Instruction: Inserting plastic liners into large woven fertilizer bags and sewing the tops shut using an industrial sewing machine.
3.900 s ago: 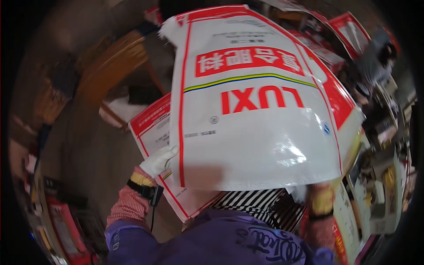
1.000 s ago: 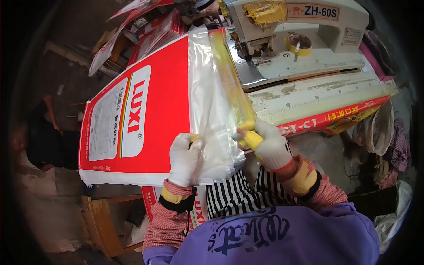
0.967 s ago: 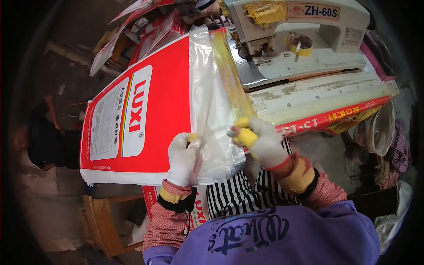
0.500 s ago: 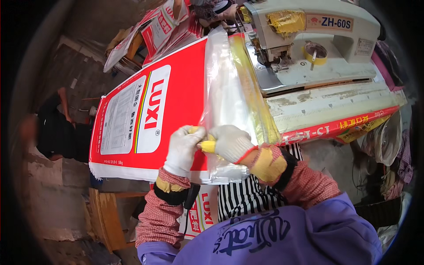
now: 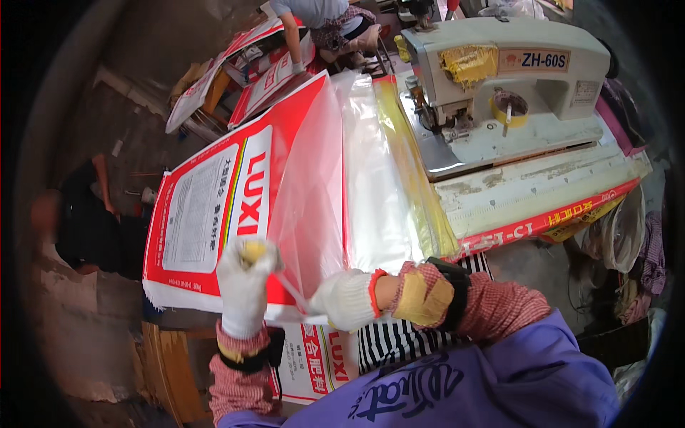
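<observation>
A red and white woven sack (image 5: 168,221) lies flat in front of me. Over its right part a clear plastic liner (image 5: 314,185) is drawn up, with the red showing through. My left hand (image 5: 244,289), in a white glove with yellow at the fingertips, is closed on the liner's near edge above the sack; it is slightly blurred. The edge runs taut to my right hand (image 5: 346,299), also gloved and closed on it at the sack's near side. Its fingertips are hidden. More clear liners (image 5: 378,192) lie to the right, ending in a yellowish folded border (image 5: 421,185).
At the right stands a sewing machine (image 5: 514,93) with a tape roll (image 5: 509,107) on it. A co-worker (image 5: 314,18) bends over other sacks (image 5: 275,82) at the back. Another person in dark clothing (image 5: 96,214) is at the left. A wooden stool (image 5: 168,364) stands below.
My hands have moved apart and nearer to me, the left one leftward. The liner now spreads leftward across the sack. A co-worker has come further into view at the back.
</observation>
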The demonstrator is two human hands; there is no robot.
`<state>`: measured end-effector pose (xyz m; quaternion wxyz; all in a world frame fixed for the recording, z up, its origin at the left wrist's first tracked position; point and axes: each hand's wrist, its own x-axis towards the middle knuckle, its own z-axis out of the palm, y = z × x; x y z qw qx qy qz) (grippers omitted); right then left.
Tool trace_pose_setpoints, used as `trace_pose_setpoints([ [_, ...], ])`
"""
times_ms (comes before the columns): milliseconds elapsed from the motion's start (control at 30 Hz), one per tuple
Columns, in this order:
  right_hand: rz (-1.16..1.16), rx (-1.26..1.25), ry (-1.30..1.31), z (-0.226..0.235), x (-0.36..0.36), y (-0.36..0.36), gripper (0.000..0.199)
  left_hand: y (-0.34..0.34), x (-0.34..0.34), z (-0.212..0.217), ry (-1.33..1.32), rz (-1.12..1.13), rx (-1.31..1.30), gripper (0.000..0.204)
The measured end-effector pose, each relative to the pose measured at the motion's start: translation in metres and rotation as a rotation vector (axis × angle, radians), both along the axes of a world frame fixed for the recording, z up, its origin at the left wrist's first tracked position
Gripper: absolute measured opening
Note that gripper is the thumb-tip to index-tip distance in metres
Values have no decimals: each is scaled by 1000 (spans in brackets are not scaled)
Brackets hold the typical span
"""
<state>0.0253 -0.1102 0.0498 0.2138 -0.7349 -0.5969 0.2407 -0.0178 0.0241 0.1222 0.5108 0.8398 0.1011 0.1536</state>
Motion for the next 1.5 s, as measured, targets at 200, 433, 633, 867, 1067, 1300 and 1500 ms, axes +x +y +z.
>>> trace_pose_setpoints([
  [200,25,95,609,-15,76,37,26,3,-9,-9,-7,-106,-94,10],
  [433,-760,703,370,-43,157,69,21,47,12,50,-302,83,24,11],
  [633,206,166,25,29,55,45,38,57,41,76,-288,9,95,14],
  [867,109,423,184,19,-1,26,24,21,8,78,-168,-74,102,18],
  [1067,307,173,507,-36,1,25,41,17,-44,35,80,-448,201,12],
  [1300,-279,293,-532,-22,140,52,31,0,-68,-4,204,-1123,576,10],
  [1500,-920,559,-525,-35,224,41,35,-10,-130,-92,787,-1224,-176,6],
])
